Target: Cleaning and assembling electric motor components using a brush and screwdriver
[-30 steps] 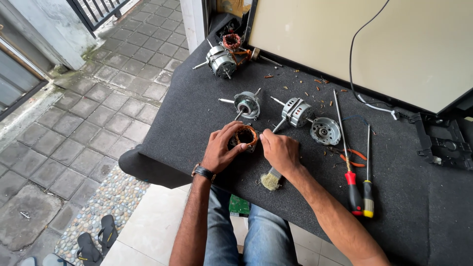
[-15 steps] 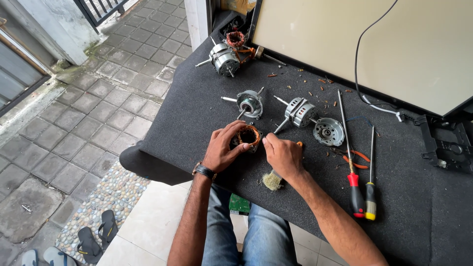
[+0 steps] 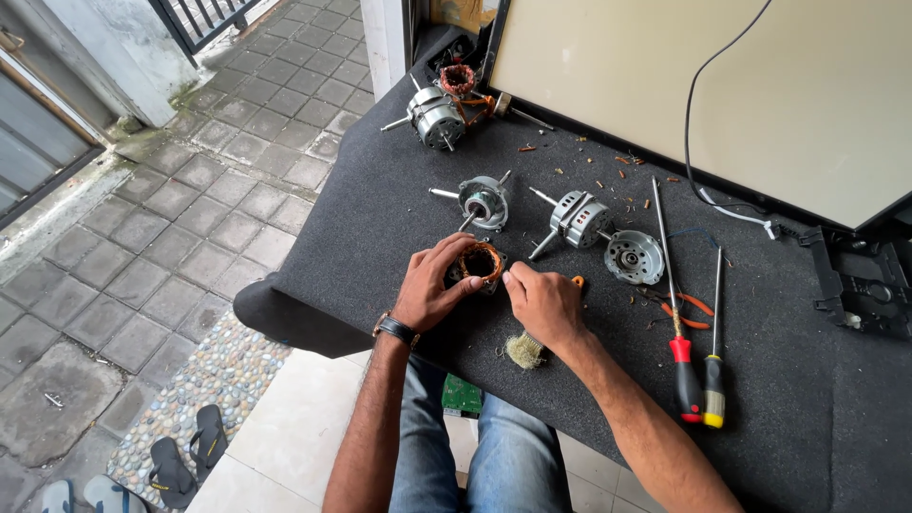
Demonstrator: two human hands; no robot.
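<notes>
Stator coil (image 3: 478,261), copper-wound, bore facing up, on the counter (image 3: 380,228) just below the finned motor (image 3: 483,199); my left hand (image 3: 432,290) cups it, fingers curled around; right hand (image 3: 541,302) pinches its right edge.

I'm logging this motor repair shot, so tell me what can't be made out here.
Head view only:
- Right hand hides its fingertips' contact with the copper-wound stator.
- Left hand covers the stator's near side.
- Brush: handle hidden under the right hand.
- Black bracket: cut off by the right edge.
</notes>
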